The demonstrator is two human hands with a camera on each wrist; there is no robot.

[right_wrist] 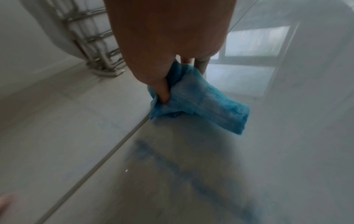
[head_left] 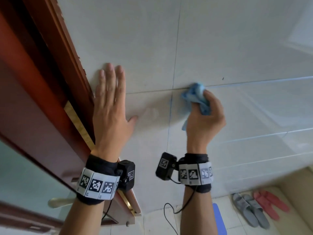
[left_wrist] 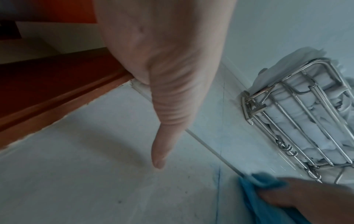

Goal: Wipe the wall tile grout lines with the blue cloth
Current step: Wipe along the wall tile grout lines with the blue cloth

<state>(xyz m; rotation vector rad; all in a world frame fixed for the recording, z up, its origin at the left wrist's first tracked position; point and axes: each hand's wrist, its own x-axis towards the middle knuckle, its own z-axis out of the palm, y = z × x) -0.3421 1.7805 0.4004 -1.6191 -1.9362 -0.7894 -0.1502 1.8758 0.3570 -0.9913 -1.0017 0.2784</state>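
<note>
At the left of the frame the left hand (head_left: 108, 106) lies flat with straight fingers on the pale wall tile (head_left: 149, 48) beside the wooden door frame (head_left: 67, 53), while right of centre the right hand (head_left: 205, 118) grasps the crumpled, bunched blue cloth (head_left: 194, 95), pressed on the horizontal grout line (head_left: 152, 91).

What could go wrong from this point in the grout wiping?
The right hand holds the blue cloth bunched, so the wad may ride over the horizontal grout line rather than into it. A loose tail hangs below the hand and could drag. The left hand braces flat on glossy tile and might slip.
</note>
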